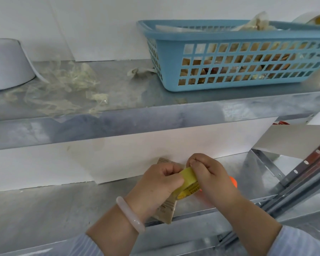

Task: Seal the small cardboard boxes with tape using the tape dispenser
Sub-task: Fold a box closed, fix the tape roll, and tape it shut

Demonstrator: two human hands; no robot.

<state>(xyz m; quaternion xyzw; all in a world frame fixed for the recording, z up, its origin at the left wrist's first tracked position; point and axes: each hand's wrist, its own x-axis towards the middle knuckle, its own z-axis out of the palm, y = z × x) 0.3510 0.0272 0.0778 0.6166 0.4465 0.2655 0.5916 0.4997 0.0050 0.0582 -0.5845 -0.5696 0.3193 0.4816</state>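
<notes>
Down at six o'clock, on the lower shelf [44,209], that's where the action is. Up at one o'clock sits the blue basket [248,52], packed with brown pieces. Crumpled tape scraps [67,85] lie at ten o'clock.

Now the cardboard box [166,209]: small, lying on the lower shelf right under the hands, mostly covered. It looks light and thin-walled, so it will likely slide or dent under a hard press. Best pinned by its edges.

Over it is the tape dispenser [233,182], its orange peeking out at three o'clock of the right hand [211,174]. The yellow tape roll [189,180] is stiff, its film sticky and prone to folding. The left hand [155,183] has its grip clenched on the roll's side, and the right grip pinches its top edge.
</notes>
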